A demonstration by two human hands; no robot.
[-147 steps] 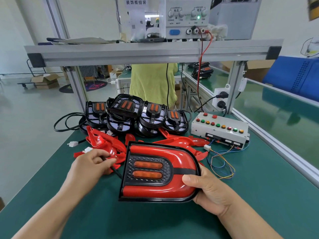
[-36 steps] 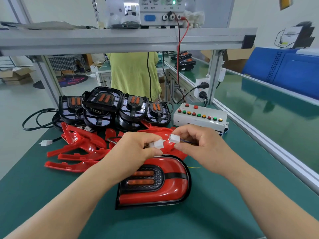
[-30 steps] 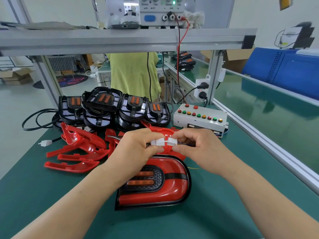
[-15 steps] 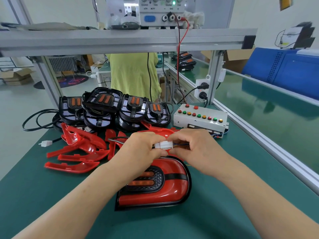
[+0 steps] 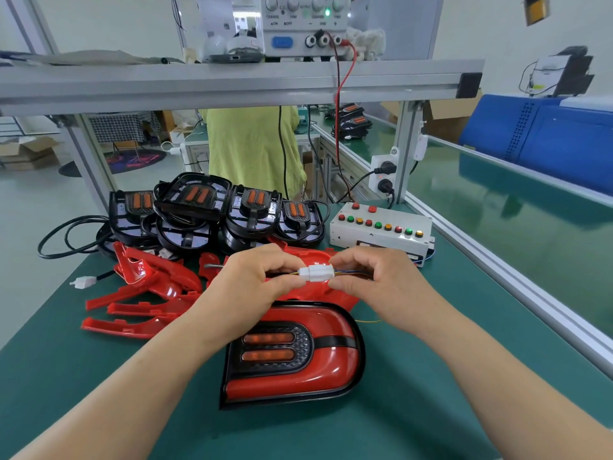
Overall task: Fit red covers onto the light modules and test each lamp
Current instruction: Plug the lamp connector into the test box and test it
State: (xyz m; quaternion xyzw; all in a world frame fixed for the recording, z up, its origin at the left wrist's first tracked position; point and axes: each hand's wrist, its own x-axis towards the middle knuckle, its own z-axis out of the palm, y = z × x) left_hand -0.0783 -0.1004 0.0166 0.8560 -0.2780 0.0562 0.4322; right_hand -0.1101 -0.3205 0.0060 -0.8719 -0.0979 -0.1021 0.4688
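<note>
Head view is giving me both hands meeting just above the covered lamp (image 5: 292,353), which is lying face up on the green mat (image 5: 431,376) right in front of me, red cover on and both amber strips showing.

I'm reading this as the test step, not the fitting one. The left hand (image 5: 252,280) is pinching one end of the white connector (image 5: 316,273) with thumb and fingertips, and the right hand (image 5: 374,280) is pinching the other end, where the thin coloured wires (image 5: 348,273) are coming out. The two halves are looking pushed together, though I can't tell if they're fully clicked home.

The test box (image 5: 381,234) with its row of coloured buttons is sitting just behind the right hand. I'm guessing that's where those wires are heading, but the hand is hiding the run. A few of its lamps are glowing. I honestly can't say whether the amber strips are lit or just orange plastic.

Next, I'm thinking: give the plug a firm last squeeze, free a hand, reach for the box buttons and watch the strips.

The bare modules (image 5: 205,210) are piled at the back and the loose red covers (image 5: 149,293) are heaped to the left, so plenty is waiting.
</note>
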